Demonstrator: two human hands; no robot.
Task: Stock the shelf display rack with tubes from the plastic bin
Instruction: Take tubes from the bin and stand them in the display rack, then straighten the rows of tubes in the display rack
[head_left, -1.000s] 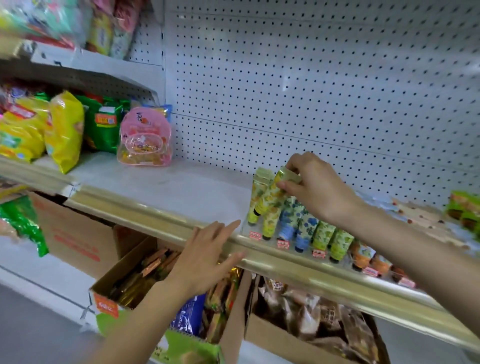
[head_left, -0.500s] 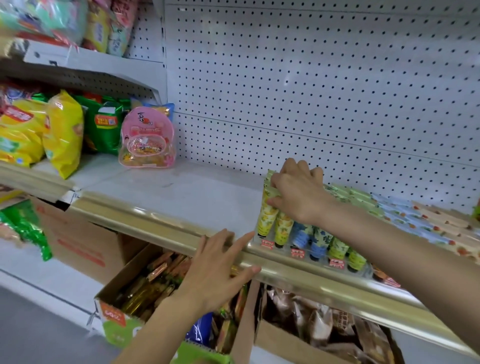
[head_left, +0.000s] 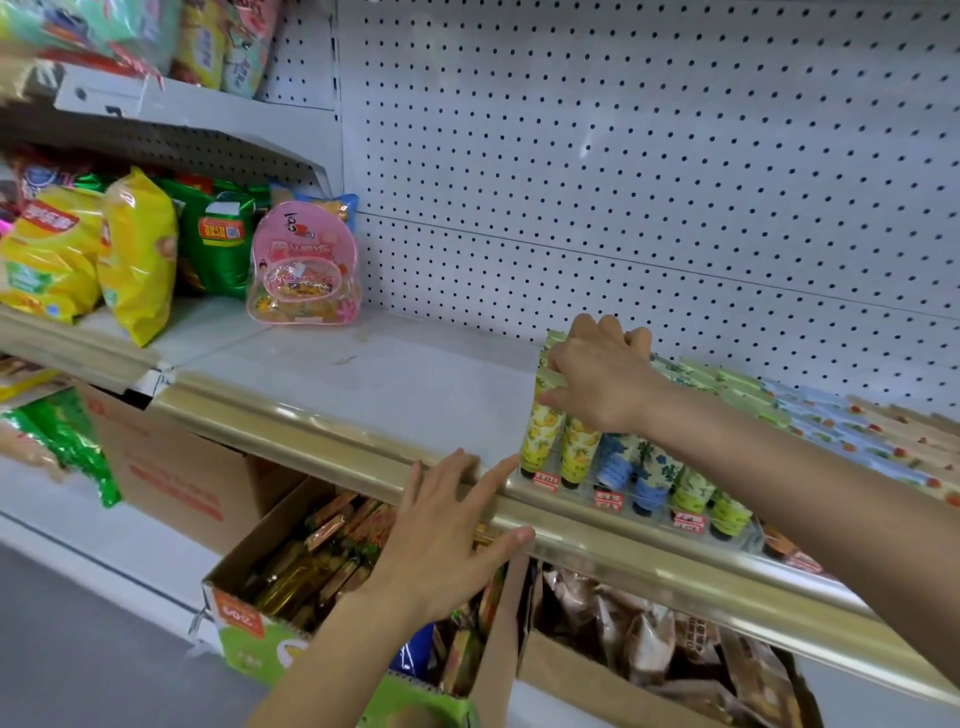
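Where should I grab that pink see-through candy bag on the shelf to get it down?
Probably its rounded top, reaching from the front right. The pink candy bag stands upright on the shelf. Bare shelf lies in front and to its right, while green packets crowd its left. No handle shows.

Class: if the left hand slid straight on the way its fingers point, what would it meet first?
Probably the leftmost yellow tube at the end of the display rack, just beyond the left hand; depth is unclear.
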